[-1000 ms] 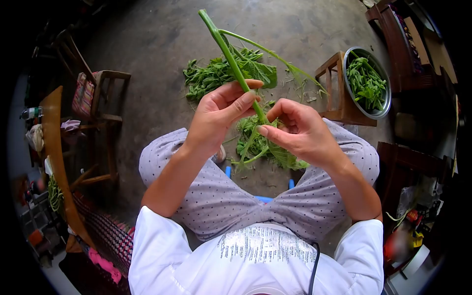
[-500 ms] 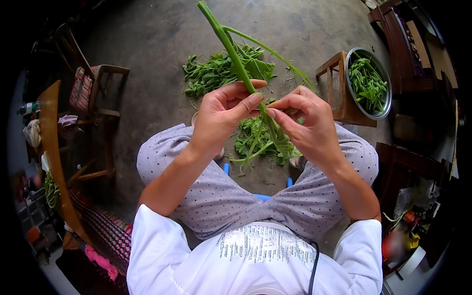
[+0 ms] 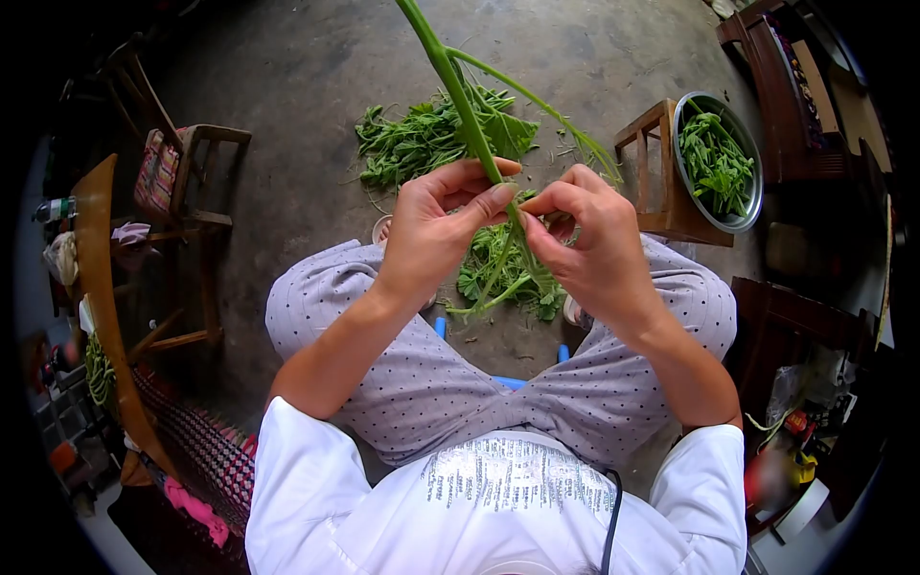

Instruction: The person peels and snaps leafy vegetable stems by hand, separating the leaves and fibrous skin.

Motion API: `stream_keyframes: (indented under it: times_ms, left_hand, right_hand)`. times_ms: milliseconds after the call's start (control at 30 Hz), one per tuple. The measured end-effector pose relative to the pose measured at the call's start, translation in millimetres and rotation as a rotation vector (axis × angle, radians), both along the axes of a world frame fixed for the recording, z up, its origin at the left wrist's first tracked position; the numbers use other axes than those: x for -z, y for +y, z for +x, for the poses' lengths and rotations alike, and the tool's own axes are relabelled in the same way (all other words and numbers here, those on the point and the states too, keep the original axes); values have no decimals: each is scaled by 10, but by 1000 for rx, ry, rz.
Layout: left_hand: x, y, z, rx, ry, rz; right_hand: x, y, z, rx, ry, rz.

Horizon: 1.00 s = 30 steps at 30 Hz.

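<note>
A long green leafy stem [image 3: 458,94] slants up and away from my hands, with a thin side shoot branching off to the right. My left hand [image 3: 441,211] pinches it between thumb and fingers. Close beside it, my right hand [image 3: 596,235] has thumb and forefinger pressed together on the same stem, just below the left thumb. The stem's leafy lower end hangs under my right hand, partly hidden. Below, between my feet, lies a pile of greens [image 3: 484,273]. A larger heap of leaves [image 3: 422,139] rests on the floor farther out.
At the right, a metal basin [image 3: 760,196] of cut green stems [image 3: 714,163] stands on a wooden stool [image 3: 661,172]. A wooden chair [image 3: 196,144] and a table edge [image 3: 96,240] are at the left. Part of a blue seat [image 3: 510,382] shows between my legs.
The stem has shifted slightly, its top end now reaching past the upper edge of the view. My right hand has moved a little left, still pinching close to my left.
</note>
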<state>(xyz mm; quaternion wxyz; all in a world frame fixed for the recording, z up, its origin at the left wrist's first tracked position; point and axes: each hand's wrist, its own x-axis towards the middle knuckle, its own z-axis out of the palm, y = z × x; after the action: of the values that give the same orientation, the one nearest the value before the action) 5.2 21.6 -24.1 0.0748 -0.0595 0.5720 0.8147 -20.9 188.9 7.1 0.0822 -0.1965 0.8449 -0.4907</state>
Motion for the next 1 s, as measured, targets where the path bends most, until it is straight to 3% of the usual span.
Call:
stream_keyframes:
  times_ms: [300, 600, 700, 767, 1000]
  left_hand:
    - [-2, 11, -7, 24, -15, -7]
    - [-31, -1, -22, 47, 28, -95]
    - [-24, -45, -27, 89, -15, -21]
    - [-39, -63, -30, 94, -43, 2]
    - [-61, -118, -50, 90, -154, 16]
  right_hand:
    - [48, -13, 8, -21, 162, 108]
    - [95, -20, -26, 58, 35, 7]
    - [139, 35, -97, 25, -74, -113]
    - [136, 67, -145, -36, -604, -398]
    - [79, 162, -249, -89, -953, -836]
